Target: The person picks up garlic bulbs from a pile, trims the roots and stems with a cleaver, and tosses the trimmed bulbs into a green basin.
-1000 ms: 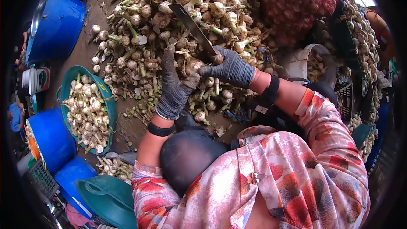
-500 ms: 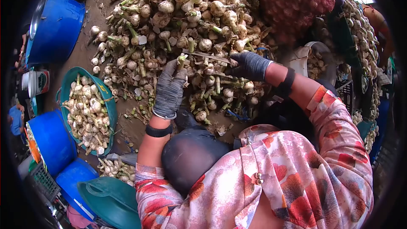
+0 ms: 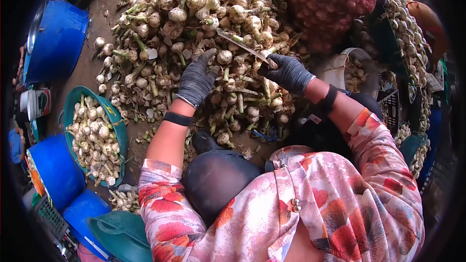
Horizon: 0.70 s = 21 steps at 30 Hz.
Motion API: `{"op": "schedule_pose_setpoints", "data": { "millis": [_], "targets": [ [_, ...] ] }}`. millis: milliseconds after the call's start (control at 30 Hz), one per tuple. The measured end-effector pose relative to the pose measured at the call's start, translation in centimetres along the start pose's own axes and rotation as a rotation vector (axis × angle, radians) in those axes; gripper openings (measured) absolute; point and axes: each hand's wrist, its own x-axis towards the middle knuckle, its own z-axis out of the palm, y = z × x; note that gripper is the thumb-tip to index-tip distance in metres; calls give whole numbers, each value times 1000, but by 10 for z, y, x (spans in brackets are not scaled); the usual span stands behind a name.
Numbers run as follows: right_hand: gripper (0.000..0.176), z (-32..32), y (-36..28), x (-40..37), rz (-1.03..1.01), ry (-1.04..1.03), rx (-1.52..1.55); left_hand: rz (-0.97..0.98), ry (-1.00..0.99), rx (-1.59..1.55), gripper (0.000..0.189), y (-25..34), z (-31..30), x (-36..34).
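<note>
My right hand (image 3: 287, 73), in a dark grey knit glove, grips a knife (image 3: 245, 47) over the heap of garlic. Its blade points up and to the left, above the bulbs. To the left, my left hand (image 3: 196, 80), in a matching glove, reaches over the garlic pile (image 3: 160, 34) with thumb and fingers apart. A garlic bulb (image 3: 224, 57) lies just beyond its fingertips, and I see nothing held in that hand. Many bulbs in the pile still carry green or pale stems.
On the left stands a green tub (image 3: 124, 138) of trimmed garlic, with blue drums (image 3: 58, 39) around it. A red mesh sack (image 3: 332, 5) full of bulbs sits at the upper right, above a white bucket (image 3: 335, 72). Stem pieces litter the ground near my black boot (image 3: 204, 141).
The stemmed garlic that my left hand held is no longer in it, and its fingers have parted. The knife has swung to a steeper slant, away from that hand.
</note>
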Motion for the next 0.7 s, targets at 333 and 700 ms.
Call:
{"op": "schedule_pose_setpoints", "data": {
  "millis": [333,700],
  "targets": [
    [45,-3,19,5,29,-34,-42,106,-215,659,58,0,31,49],
    [34,-6,-12,-13,-272,52,-105,117,3,-453,50,34,-2,2]
  ]
}}
